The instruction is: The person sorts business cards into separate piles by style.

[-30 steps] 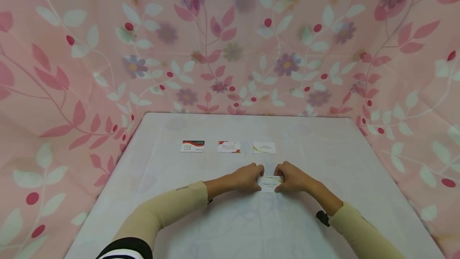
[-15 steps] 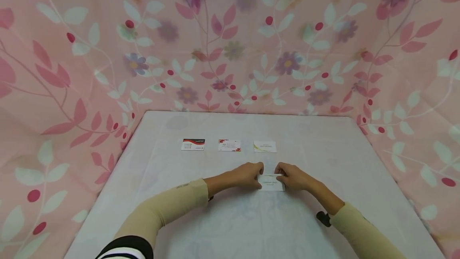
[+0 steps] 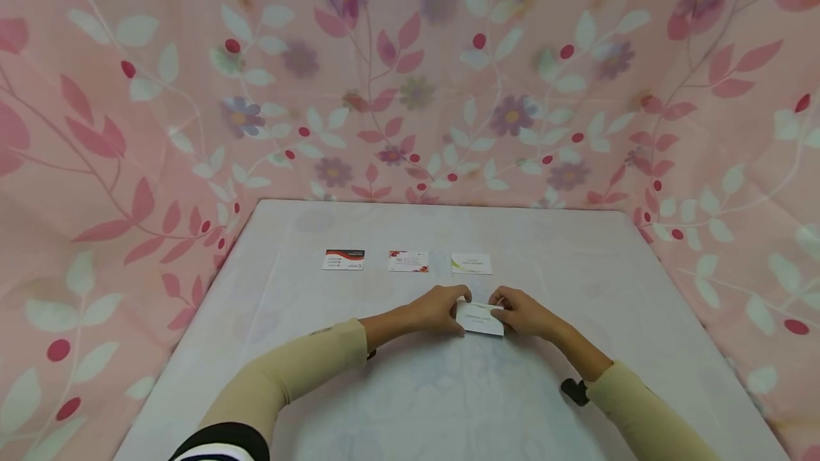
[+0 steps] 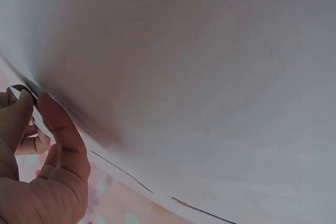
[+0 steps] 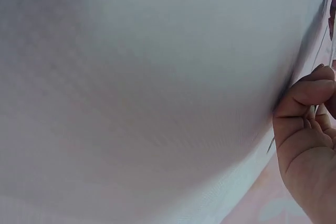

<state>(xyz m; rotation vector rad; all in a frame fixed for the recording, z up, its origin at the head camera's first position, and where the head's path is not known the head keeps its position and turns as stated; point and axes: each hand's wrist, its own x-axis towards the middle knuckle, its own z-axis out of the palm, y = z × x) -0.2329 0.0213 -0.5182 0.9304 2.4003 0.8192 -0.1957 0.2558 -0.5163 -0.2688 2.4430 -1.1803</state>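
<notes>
A white business card (image 3: pixel 477 317) with faint print and a thin green curve is between both hands, slightly tilted, its right front corner lowest. My left hand (image 3: pixel 437 310) has its thumb and fingers curled about the card's left edge. At the other edge my right hand (image 3: pixel 524 313) pinches the card, thumb over its face. In the left wrist view the left hand (image 4: pixel 58 166) bends its fingers at the card. Only part of the right hand (image 5: pixel 307 124) shows in the right wrist view, its fingertips partly cut off by the frame edge.
Behind the hands, several-centimetre gaps separate a red-and-black card (image 3: pixel 343 260), a white card with red leaf corners (image 3: pixel 408 262) and a white card with a green curve (image 3: pixel 471 264), in a row. A white cloth (image 3: pixel 384 404) covers the table. Floral pink fabric (image 3: pixel 410 91) hangs around it.
The right thumb has shifted from the card's front edge onto its face. The card has tilted and moved slightly left and away. The row of cards stays put.
</notes>
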